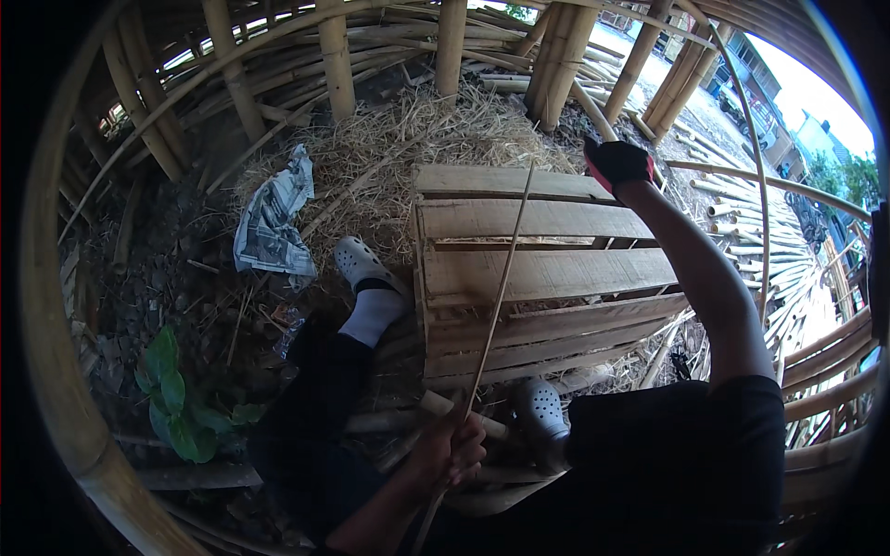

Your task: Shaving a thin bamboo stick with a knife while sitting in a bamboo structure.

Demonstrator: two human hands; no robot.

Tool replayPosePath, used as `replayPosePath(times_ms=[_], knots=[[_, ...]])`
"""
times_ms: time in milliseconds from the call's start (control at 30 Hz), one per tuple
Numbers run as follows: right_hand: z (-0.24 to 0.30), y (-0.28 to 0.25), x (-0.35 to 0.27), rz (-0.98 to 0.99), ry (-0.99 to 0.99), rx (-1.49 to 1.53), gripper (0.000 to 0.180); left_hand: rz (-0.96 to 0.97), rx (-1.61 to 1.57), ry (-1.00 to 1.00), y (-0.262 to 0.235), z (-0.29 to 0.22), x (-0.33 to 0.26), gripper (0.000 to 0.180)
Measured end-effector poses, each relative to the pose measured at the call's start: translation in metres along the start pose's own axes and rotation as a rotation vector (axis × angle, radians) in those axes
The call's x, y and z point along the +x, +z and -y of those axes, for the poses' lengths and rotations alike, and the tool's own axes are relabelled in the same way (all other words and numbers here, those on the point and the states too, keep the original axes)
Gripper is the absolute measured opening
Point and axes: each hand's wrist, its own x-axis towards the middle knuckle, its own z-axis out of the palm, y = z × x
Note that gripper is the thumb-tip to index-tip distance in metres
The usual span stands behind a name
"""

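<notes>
A long thin bamboo strip (503,287) slants up from my lap, its upper end over the far part of a wooden slatted crate (547,273). My bare left hand (451,451) is closed around the strip near its lower part, in front of the crate. My right hand (619,167), in a black and red glove, is raised beyond the crate's far right corner, apart from the strip. Its fingers look curled, and what they hold, if anything, is hidden. The crate stands between my feet, in pale clog shoes (540,412).
Dry straw (408,139) and a crumpled newspaper sheet (275,222) lie on the ground at the left and behind the crate. Bamboo posts (561,65) stand at the back, with bamboo poles (742,218) piled right. A green leafy plant (171,394) grows at lower left.
</notes>
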Motion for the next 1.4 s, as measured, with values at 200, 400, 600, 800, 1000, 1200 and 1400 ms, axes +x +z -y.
replayPosePath(times_ms=[200, 400, 600, 800, 1000, 1200, 1400], knots=[[0.042, -0.024, -0.071, 0.057, -0.251, 0.257, 0.059, 0.059, 0.043, 0.094, -0.008, 0.003, 0.0, 0.048], [0.096, -0.072, -0.156, 0.13, -0.904, 0.485, 0.055, -0.155, 0.309, 0.15, 0.001, 0.004, -0.003, 0.05], [0.104, -0.075, -0.163, 0.331, -0.884, 0.255, 0.054, -0.263, 0.418, 0.204, 0.008, 0.006, -0.003, 0.053], [0.067, -0.032, -0.084, 0.249, -0.602, -0.042, 0.059, -0.307, 0.486, 0.176, 0.009, 0.003, -0.008, 0.054], [0.022, -0.018, -0.017, 0.349, -0.224, -0.003, 0.075, -0.241, 0.397, 0.126, 0.001, 0.006, -0.005, 0.054], [0.04, -0.014, -0.039, 0.394, -0.08, 0.802, 0.065, -0.162, 0.261, 0.109, -0.007, 0.007, -0.001, 0.055], [0.076, -0.025, -0.031, 0.461, 0.019, 0.508, 0.079, -0.096, 0.183, 0.118, -0.007, 0.006, 0.004, 0.053]])
